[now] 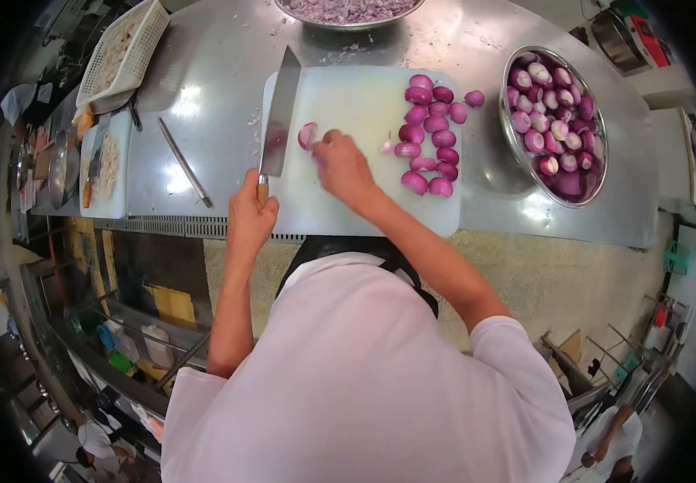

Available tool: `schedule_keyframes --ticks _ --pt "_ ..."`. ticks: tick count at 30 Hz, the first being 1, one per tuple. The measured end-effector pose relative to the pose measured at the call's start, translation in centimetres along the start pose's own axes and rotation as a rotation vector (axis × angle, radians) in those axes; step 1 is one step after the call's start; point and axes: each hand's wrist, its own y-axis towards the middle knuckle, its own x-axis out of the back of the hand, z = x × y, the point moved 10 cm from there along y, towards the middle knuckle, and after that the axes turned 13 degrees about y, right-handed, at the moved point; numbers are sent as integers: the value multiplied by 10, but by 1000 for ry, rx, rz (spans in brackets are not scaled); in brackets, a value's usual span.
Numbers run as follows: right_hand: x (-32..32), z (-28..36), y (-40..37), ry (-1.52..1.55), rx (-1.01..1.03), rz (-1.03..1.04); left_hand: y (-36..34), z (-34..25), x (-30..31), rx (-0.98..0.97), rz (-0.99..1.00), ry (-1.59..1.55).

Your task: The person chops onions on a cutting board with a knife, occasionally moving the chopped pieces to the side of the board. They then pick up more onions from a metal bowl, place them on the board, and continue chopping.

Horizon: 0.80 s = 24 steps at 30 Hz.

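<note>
My left hand (253, 211) is closed round the wooden handle of a cleaver (282, 113), its broad blade pointing away from me over the left side of the white cutting board (356, 211). Right of the blade lies a cut piece of red onion (308, 135). Close beside it, my right hand (346, 171) has its fingers curled together, with a bit of purple onion showing under the fingertips. Peeled red onion halves (432, 133) sit in rows on the board's right side. Between them and my right hand is a small onion scrap (387, 143).
A metal bowl of peeled red onions (557, 121) stands right, and another of chopped onion (348, 11) at the back. On the left are a white basket (142, 52), a metal rod (184, 163) and a second board (118, 201) with a knife. Other people are at the lower corners.
</note>
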Motion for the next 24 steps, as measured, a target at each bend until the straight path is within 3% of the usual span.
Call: schedule_keyframes --ticks 6,9,11,12,16,20,24 --pt "100 -79 84 -262 12 -223 -10 29 -21 47 -1 -43" --pt "76 -31 86 -254 174 -114 -9 32 -27 75 -12 -18" --pt "26 -2 69 77 193 11 -9 30 -23 55 -47 22" --pt "7 14 58 51 113 98 -8 28 -23 67 -17 16" --pt "3 2 40 84 116 8 -9 25 -18 51 -21 2" --pt "11 -5 8 287 69 72 -12 22 -18 84 38 -9" --pt "-2 7 -2 270 37 130 -13 -4 -12 -27 10 -15"
